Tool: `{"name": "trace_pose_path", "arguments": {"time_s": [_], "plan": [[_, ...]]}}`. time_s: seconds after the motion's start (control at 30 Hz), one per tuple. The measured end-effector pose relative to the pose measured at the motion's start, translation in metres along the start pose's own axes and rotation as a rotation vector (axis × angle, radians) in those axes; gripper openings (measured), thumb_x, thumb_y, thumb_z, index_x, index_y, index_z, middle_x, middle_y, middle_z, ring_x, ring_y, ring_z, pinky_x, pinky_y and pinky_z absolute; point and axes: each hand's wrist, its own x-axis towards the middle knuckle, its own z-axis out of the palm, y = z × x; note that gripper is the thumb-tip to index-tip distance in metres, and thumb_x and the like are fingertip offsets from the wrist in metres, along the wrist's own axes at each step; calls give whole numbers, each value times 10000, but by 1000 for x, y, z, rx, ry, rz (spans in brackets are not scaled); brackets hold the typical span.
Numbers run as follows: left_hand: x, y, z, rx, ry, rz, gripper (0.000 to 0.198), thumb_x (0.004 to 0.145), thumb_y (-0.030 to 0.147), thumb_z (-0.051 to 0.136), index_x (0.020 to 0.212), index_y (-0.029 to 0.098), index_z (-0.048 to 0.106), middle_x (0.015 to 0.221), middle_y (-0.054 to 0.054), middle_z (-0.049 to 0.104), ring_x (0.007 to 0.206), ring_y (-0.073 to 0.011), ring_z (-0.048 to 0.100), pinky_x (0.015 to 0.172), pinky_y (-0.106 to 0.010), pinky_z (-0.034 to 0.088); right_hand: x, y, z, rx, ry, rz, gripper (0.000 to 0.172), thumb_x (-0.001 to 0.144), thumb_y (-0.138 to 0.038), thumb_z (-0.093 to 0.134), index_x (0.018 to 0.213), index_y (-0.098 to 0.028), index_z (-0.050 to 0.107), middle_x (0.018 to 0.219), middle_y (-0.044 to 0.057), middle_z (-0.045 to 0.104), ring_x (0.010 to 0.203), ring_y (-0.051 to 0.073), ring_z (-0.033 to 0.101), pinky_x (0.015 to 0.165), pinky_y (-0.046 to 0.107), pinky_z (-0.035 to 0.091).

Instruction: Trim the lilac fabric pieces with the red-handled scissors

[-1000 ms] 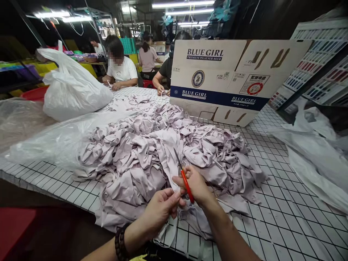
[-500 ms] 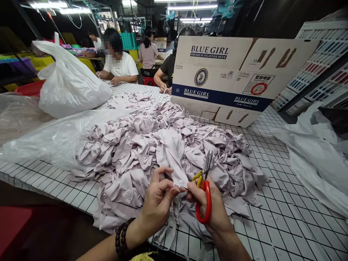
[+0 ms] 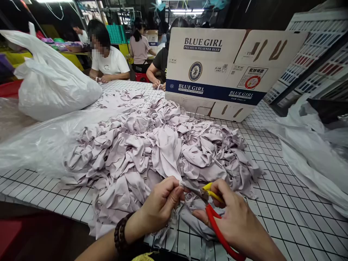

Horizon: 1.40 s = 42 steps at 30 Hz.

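My left hand (image 3: 163, 201) pinches the near end of a pale lilac fabric piece (image 3: 166, 150), which trails back onto a big heap of the same fabric (image 3: 127, 152). Scissors (image 3: 202, 194) with red and yellow handles are in my right hand (image 3: 233, 214). Their blades point left, with the tips right at the pinched end of the cloth beside my left fingertips. Whether the blades are closed on the fabric I cannot tell. Narrow fabric strips (image 3: 165, 235) hang or lie below my hands.
A cardboard beer box (image 3: 212, 69) stands at the back of the grid-patterned table (image 3: 288, 181). A full white plastic bag (image 3: 54, 79) and clear plastic sheeting (image 3: 49, 134) lie left, another white bag (image 3: 304, 145) right. People (image 3: 110, 61) sit working across the table.
My right hand has swung the scissors from pointing up to pointing left, bringing the blades to the cloth; its fingers have let go of the fabric end. My left hand keeps its pinch.
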Motion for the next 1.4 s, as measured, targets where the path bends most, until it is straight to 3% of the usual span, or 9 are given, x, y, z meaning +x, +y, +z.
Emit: {"name": "trace_pose_path", "arguments": {"time_s": [0.13,0.37,0.93,1.23,1.4], "plan": [[1,1,-4,126,-40,82,266,1002,241,369,807,159,531,738,-6,498,663,-103,472,637,-216,390,0,-11,1,-78,-68,-42,399,674,-493,699,788,-266,391,745,-19,614,688,195,602,597,301,487],[0,1,-8,164,-95,142,213,996,183,374,817,176,489,761,-5,494,717,-119,481,674,-225,387,-2,-12,2,-118,-48,-68,350,709,-488,685,830,-258,451,791,1,644,722,211,623,610,328,477],[-1,2,-8,85,-101,79,198,991,226,394,854,170,526,741,4,490,657,-108,462,624,-217,378,-2,-14,3,-106,-33,-95,373,700,-540,691,839,-264,481,768,18,659,700,236,640,584,332,477],[-2,2,-11,27,-145,34,239,997,257,391,816,169,518,725,3,490,650,-108,479,614,-213,393,-2,-11,4,-123,-139,-87,379,729,-545,662,788,-268,409,664,-42,586,578,168,534,528,286,430],[0,6,-13,26,-160,26,224,994,260,403,835,172,533,731,5,495,655,-109,479,630,-214,400,-1,-10,4,-153,-129,-94,382,739,-530,648,752,-266,372,599,-59,507,543,152,470,501,272,389]]}}
